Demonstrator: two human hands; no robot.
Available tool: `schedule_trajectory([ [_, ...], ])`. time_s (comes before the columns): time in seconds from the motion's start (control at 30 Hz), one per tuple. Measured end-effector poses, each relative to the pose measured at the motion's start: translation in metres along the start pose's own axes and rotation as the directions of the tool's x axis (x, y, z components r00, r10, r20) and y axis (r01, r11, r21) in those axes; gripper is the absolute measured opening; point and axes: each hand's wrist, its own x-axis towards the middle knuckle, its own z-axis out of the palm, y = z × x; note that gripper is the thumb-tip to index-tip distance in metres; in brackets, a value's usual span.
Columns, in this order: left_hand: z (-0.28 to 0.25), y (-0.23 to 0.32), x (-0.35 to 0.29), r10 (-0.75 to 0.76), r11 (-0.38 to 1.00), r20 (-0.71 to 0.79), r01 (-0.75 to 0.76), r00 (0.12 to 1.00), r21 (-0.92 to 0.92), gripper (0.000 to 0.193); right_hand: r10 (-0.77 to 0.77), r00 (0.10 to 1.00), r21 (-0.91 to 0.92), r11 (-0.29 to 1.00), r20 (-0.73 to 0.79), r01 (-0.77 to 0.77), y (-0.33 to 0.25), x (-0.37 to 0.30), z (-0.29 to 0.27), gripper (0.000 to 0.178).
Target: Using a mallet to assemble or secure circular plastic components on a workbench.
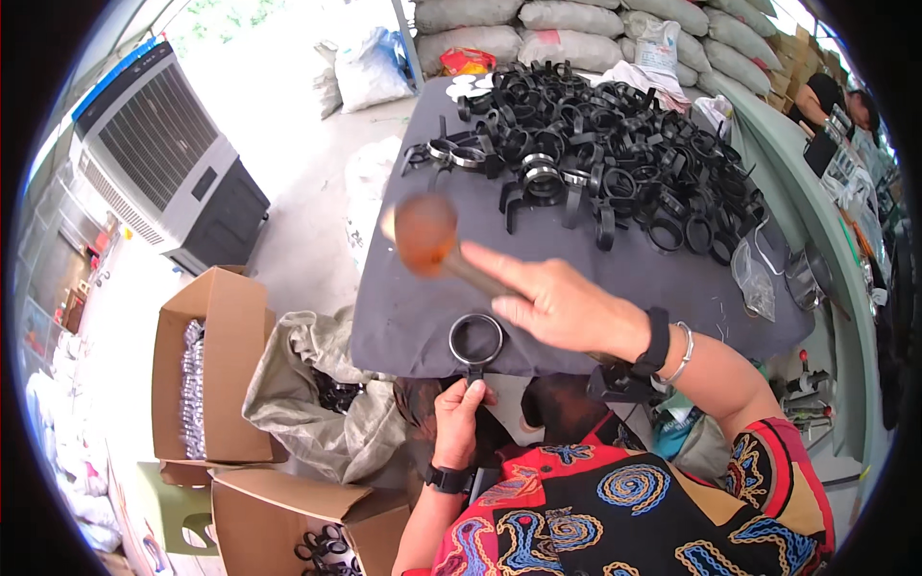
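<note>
My left hand (459, 422) is closed on the short handle of a black ring (474, 371) with a silver metal rim, which lies at the table's near edge. Above and to the right of it, my right hand (567, 309) grips the shaft of a mallet (425, 235). The mallet's reddish-brown head is smeared by motion and hangs over the table, beyond the ring and apart from it. At the far side of the grey-covered table (413, 298) lies a big heap of black handled rings (615, 144), a few with silver metal bands.
An open carton (235, 365) with shiny metal parts, a woven sack (298, 394) and another carton (288, 494) with black rings stand at the left. Beyond is an air cooler (154, 144). A clear bag (754, 278) lies at the table's right. Another person (826, 101) is far right.
</note>
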Motion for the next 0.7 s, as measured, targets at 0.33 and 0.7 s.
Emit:
schedule_trajectory([
  [0.33,0.002,0.002,0.003,-0.027,0.998,0.025,0.029,0.999,-0.049,0.021,0.444,0.884,0.398,0.792,0.143,-0.463,0.024,-0.049,-0.002,0.061],
  [0.7,-0.04,0.043,-0.031,0.077,0.992,-0.208,-0.096,0.975,-0.08,0.02,0.473,0.863,0.47,0.729,0.179,-0.497,0.027,-0.097,0.008,0.063],
])
